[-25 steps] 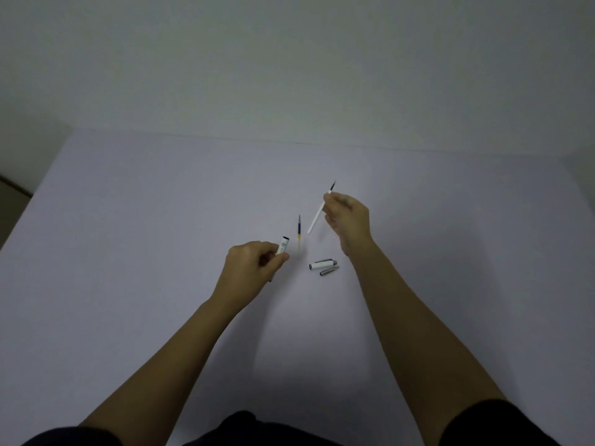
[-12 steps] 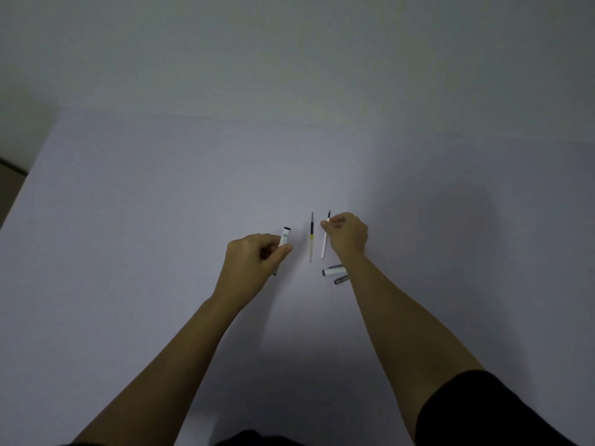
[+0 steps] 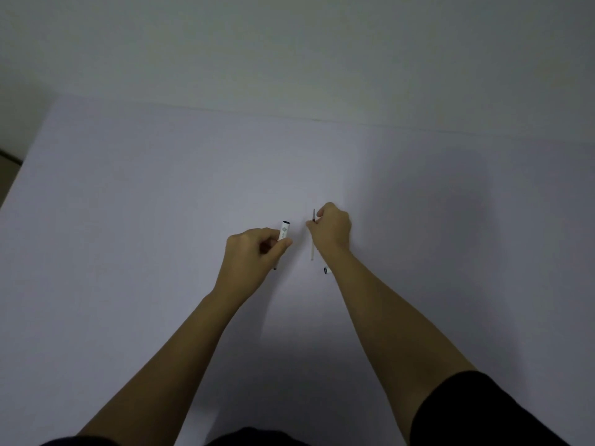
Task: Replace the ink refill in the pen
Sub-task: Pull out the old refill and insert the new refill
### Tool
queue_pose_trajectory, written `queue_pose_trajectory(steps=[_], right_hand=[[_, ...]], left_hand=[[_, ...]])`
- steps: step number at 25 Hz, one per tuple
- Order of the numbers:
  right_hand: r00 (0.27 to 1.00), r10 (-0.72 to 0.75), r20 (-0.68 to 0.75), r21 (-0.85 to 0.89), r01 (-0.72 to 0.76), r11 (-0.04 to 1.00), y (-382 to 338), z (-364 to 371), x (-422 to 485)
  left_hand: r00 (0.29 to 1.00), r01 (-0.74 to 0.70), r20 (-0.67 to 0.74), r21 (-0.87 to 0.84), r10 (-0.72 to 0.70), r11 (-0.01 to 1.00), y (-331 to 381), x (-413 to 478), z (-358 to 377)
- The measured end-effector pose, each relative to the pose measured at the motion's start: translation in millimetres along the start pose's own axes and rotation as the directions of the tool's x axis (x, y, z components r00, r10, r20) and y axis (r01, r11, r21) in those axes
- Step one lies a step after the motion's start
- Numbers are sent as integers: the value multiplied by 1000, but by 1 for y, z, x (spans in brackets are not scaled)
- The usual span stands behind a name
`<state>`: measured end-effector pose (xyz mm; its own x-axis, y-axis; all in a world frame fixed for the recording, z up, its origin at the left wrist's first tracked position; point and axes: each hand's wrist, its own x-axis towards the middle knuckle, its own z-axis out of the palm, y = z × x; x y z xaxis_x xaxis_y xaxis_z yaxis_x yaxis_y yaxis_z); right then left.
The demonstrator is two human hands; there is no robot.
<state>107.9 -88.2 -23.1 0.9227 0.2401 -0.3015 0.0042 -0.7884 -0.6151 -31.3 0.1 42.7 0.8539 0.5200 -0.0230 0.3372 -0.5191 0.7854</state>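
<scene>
My left hand is closed around a white pen barrel, whose open dark end points away from me. To its right, my right hand pinches a thin ink refill with thumb and fingertips. The refill has a dark tip at the far end and a pale lower end, and it runs straight toward me just above or on the white table. A small white pen part peeks out beside my right forearm, mostly hidden. A second refill is not visible.
The table's far edge meets a plain wall. Its left edge drops off near a dark floor strip. My dark sleeve shows at the lower right.
My right hand brought a white refill down from the air to the table beside a yellowish one, then shifted left onto the refill it now pinches. My left hand kept the barrel steady.
</scene>
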Motion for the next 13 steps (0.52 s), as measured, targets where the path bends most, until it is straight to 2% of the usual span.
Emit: queue_pose_trajectory(steps=[4,6,7,8,10,13], right_hand=[[998,68,8,8,-68,998,-11,3,1],[997,82,10,132,-83,988,-17,-4,1],[995,99,12,247,-98,964,-22,-10,0],[993,113,22,387,-113,915,-26,-18,-2],[990,128,61,654,-137,744,-32,-35,-10],[988,93,124,863,-153,482,-35,-61,-29]], left_hand=[[999,22,-27,11,-22,1000,-6,-2,-9],[999,35,-23,11,-34,999,-9,-4,-12],[999,35,-13,16,-35,999,-10,-5,-12],[1000,32,-1,23,-32,999,-10,-6,-13],[1000,10,10,41,-10,999,-7,-9,-12],[999,-37,6,88,37,995,1,-13,-11]])
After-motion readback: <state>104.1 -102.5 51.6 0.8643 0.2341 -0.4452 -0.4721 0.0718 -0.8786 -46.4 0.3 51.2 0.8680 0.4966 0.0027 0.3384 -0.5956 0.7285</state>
